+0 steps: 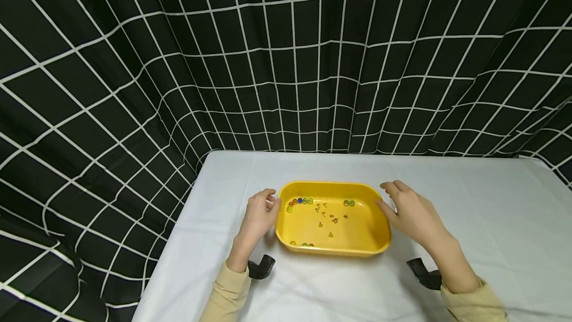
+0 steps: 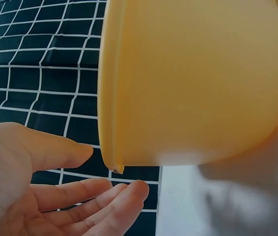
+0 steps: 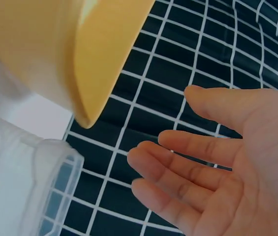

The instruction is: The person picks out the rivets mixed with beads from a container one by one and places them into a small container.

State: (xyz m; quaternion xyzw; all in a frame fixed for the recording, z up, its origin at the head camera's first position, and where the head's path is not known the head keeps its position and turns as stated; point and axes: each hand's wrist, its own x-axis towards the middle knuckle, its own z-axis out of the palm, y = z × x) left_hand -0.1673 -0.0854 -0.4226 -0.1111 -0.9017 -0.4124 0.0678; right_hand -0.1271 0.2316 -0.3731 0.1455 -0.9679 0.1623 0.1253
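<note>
A yellow plastic tub (image 1: 332,252) stands on the white table. Several glass marbles (image 1: 300,201) lie along its left, back and front walls. Scattered around its middle are small gold-coloured pieces (image 1: 323,213), shaped like pins. My left hand (image 1: 260,215) is beside the tub's left end, thumb close to the rim. In the left wrist view its thumb and fingers (image 2: 124,201) are apart, with nothing between them. At the tub's right end, my right hand (image 1: 413,215) has its thumb near the rim. The right wrist view shows its fingers (image 3: 178,172) loosely extended and holding nothing.
A white cloth covers the table (image 1: 482,212). Black curtains (image 1: 313,63) with a white grid hang behind and at the sides. A translucent plastic edge (image 3: 60,182) shows below the tub in the right wrist view. Black wrist devices (image 1: 261,267) sit by both wrists.
</note>
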